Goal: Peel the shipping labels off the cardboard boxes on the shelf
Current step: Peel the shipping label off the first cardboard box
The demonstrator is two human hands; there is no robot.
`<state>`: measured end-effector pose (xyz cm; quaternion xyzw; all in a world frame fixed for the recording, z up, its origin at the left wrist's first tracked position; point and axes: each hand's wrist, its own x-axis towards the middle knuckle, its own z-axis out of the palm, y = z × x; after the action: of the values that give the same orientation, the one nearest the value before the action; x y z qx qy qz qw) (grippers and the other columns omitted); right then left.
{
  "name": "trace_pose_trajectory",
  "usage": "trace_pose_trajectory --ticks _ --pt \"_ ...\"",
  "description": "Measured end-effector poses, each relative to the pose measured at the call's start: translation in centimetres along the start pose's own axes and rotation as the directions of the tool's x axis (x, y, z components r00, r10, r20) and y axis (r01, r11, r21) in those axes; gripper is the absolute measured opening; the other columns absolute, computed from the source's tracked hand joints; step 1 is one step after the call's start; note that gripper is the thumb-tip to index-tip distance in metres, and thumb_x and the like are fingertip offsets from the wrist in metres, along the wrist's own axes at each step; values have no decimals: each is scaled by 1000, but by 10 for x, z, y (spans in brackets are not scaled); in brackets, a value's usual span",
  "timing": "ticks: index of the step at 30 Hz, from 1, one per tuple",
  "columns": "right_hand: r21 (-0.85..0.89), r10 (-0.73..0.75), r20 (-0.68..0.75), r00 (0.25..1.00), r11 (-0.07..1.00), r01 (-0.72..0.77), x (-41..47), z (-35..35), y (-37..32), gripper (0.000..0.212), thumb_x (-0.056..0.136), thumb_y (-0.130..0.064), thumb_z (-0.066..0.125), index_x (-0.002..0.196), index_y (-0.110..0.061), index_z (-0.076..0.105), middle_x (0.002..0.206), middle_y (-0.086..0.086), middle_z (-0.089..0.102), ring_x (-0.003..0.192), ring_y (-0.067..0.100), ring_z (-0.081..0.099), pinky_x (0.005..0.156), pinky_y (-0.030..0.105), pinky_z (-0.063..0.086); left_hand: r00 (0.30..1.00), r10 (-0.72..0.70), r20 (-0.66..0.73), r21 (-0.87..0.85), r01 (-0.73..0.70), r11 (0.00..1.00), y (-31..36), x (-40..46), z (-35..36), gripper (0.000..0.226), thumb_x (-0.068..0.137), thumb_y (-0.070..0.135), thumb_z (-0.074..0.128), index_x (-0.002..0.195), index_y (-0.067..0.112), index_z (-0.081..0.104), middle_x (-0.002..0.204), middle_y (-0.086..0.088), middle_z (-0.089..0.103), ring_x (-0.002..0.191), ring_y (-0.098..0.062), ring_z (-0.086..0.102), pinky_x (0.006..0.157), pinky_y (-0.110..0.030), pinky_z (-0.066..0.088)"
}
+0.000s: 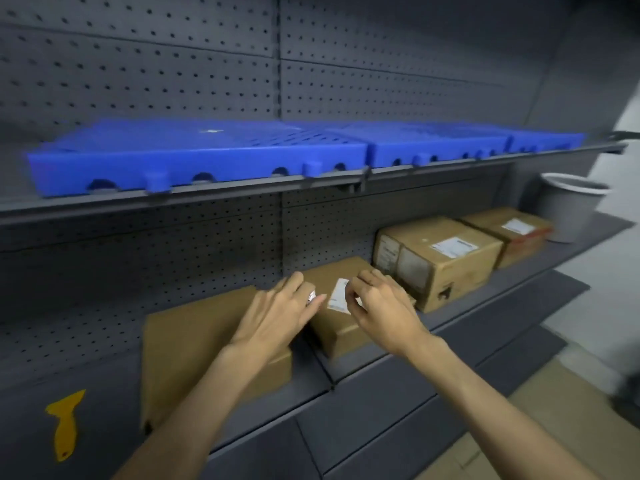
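Here, landmark: I took the small cardboard box near the middle of the grey shelf as my reference.
Label on that box: a white shipping label sat on the top of the small cardboard box, its right edge lifted where my fingers met it.
Right hand: my right hand hovered over the right half of the small cardboard box, fingers curled in, the tips pinching the label's edge.
Left hand: my left hand lay over the left edge of the small cardboard box, fingers mostly straight and close together; a crumpled white scrap showed between the fingers, and I could not tell how firmly it was held.
Flat box: a wide, low cardboard box lay just left of the small cardboard box, touching it, partly under my left forearm.
Labelled boxes: right of the small cardboard box stood a taller box with a white label on top, and beyond it another box with its own label.
Bin: a grey bin stood farthest right of the small cardboard box, at the shelf's end.
Scraper: a yellow scraper lay far left of the small cardboard box, nearer to me.
Above: blue plastic pallets lay on the shelf over the small cardboard box.
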<state>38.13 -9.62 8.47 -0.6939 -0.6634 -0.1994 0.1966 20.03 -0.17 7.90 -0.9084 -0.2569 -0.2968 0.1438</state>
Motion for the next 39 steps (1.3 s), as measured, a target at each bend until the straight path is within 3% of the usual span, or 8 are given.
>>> trace_pose_trajectory --ticks 3,7,14,18,25,28,34,39 --pt "-53 63 -31 998 997 -64 -20 -27 49 14 91 -24 53 85 -15 62 83 2 57 81 25 55 69 37 46 995 50 -81 -46 -54 997 42 35 8 37 97 34 34 100 11 63 87 -3 50 75 -18 58 37 -31 38" --pt "-89 171 -69 983 980 -177 -55 -66 119 19 92 -26 50 81 -14 58 81 2 54 80 26 54 65 39 46 977 149 -153 -59 -159 985 109 83 16 37 96 35 37 99 11 65 84 -3 51 75 -19 57 37 -32 36" --pt "-226 278 -166 946 923 -311 -128 -137 233 14 89 -20 58 78 -13 59 75 2 54 72 26 53 61 35 39 965 251 -79 -250 -263 932 234 159 32 18 88 29 55 91 12 61 86 -4 58 79 -24 62 51 -38 51" --pt "-273 329 -206 922 885 -377 -171 -168 297 23 91 -24 45 74 -13 54 73 3 52 70 27 51 60 35 38 957 286 -59 -275 -291 916 308 200 41 23 84 32 67 85 13 56 83 -3 58 76 -25 61 55 -41 51" --pt "-323 419 -182 890 829 -456 -229 -199 397 19 89 -16 59 71 -12 52 72 4 52 67 28 51 57 31 29 961 260 -93 -397 -275 876 416 258 62 26 86 38 64 86 16 50 85 1 55 77 -19 54 62 -28 36" --pt "-330 460 -155 874 810 -485 -243 -205 439 17 92 -19 54 78 -11 55 78 4 54 74 27 50 60 34 34 960 262 -99 -428 -279 860 450 283 76 25 88 38 62 87 16 49 88 3 53 77 -14 47 61 -24 28" --pt "-348 475 -149 867 796 -496 -252 -213 516 20 93 -31 49 84 -13 52 84 2 55 78 25 51 67 37 43 946 294 -134 -449 -323 833 503 341 119 22 82 29 68 83 14 52 81 0 55 76 -21 56 56 -35 43" --pt "-404 474 -155 867 770 -493 -239 -210 594 33 91 -46 39 84 -16 50 83 1 54 78 23 50 68 36 43 921 326 -215 -350 -384 854 541 399 162 21 82 31 66 82 16 53 78 2 55 71 -18 54 50 -30 39"
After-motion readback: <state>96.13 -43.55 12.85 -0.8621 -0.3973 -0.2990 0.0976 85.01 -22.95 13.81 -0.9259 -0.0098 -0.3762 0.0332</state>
